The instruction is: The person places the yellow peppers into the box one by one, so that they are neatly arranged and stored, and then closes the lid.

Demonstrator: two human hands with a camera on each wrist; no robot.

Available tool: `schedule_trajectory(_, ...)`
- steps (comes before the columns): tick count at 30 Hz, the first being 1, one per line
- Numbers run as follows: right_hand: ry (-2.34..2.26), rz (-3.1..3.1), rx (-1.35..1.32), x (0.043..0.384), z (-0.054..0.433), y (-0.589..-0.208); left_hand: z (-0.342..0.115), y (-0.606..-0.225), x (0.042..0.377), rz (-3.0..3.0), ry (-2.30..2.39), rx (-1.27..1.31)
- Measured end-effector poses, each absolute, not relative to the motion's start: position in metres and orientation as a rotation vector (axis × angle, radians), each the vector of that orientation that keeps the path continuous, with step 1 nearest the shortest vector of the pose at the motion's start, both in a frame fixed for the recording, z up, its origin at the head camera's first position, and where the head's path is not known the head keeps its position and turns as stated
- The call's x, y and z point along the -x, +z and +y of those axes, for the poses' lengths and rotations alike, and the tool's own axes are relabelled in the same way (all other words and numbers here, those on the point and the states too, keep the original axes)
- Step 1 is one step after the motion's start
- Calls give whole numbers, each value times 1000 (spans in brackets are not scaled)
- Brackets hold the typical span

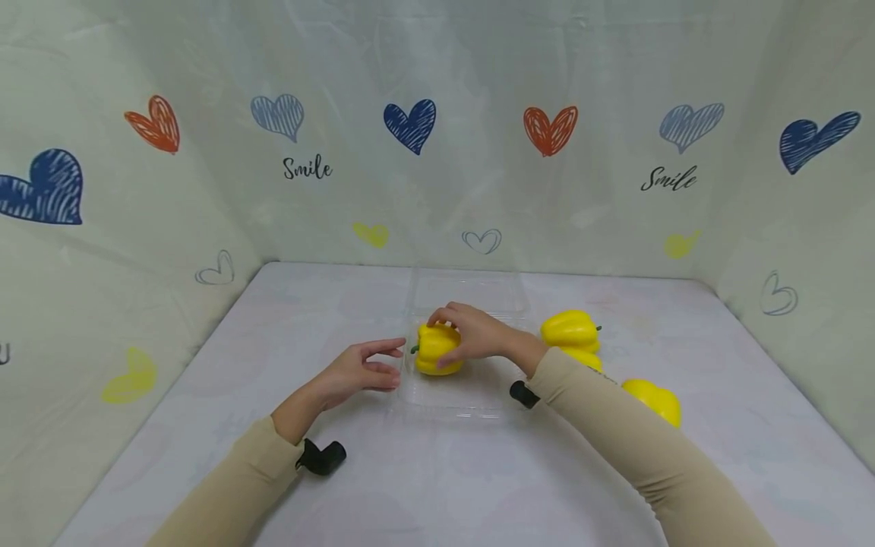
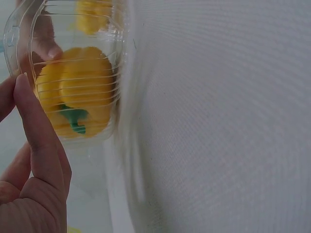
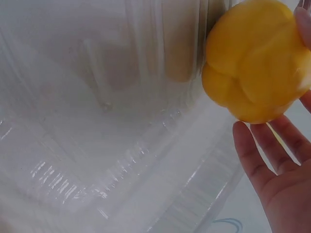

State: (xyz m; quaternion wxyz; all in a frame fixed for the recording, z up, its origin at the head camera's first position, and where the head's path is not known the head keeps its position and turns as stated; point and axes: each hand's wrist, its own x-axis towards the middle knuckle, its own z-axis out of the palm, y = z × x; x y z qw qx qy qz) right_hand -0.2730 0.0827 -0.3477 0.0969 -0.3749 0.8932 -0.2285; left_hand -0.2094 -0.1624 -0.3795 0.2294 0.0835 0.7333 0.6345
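Note:
A yellow bell pepper (image 1: 437, 351) with a green stem lies at the left end of a clear plastic container (image 1: 472, 391), its stem pointing left. My right hand (image 1: 475, 333) reaches over the container and grips this pepper, fingers along its far side and thumb on its near side. The right wrist view shows the fingertips (image 3: 243, 131) against the pepper's lower edge. At the container's left side is my left hand (image 1: 358, 372), fingers fairly straight and thumb apart from them. In the left wrist view, its fingertips (image 2: 22, 82) meet the clear rim.
The container's clear lid (image 1: 468, 292) lies folded back on the far side. To the right, a yellow pepper (image 1: 569, 328) sits with another (image 1: 584, 357) close by. One more pepper (image 1: 656, 401) is partly behind my right sleeve (image 1: 636, 441). Patterned cloth (image 1: 437, 205) hangs behind the white table (image 1: 437, 486).

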Motion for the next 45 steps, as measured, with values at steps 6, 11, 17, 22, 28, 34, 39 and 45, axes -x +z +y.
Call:
schedule_trajectory(6,-669,2606,1108,272,86,-343,-163,-379,209,2012,1746,-229)
schedule_trajectory(11,-703,2597,1122,273,89,-337,-164,-379,209,2009,1754,-239)
schedule_trajectory(17,-743,2612,1150,272,95,-328,-163,-379,209,2009,1754,-248)
schedule_trajectory(22,-767,2639,1138,271,102,-322,-162,-379,209,2008,1753,-260)
schedule_trajectory(28,-805,2669,1133,268,113,-314,-162,-380,209,2014,1750,-239)
schedule_trajectory(34,-846,2699,1144,265,122,-310,-163,-380,209,2020,1743,-249)
schedule_trajectory(39,-880,2713,1159,259,131,-307,-163,-380,208,2018,1742,-250)
schedule_trajectory(45,-949,2749,1161,251,142,-301,-162,-378,207,2027,1738,-246)
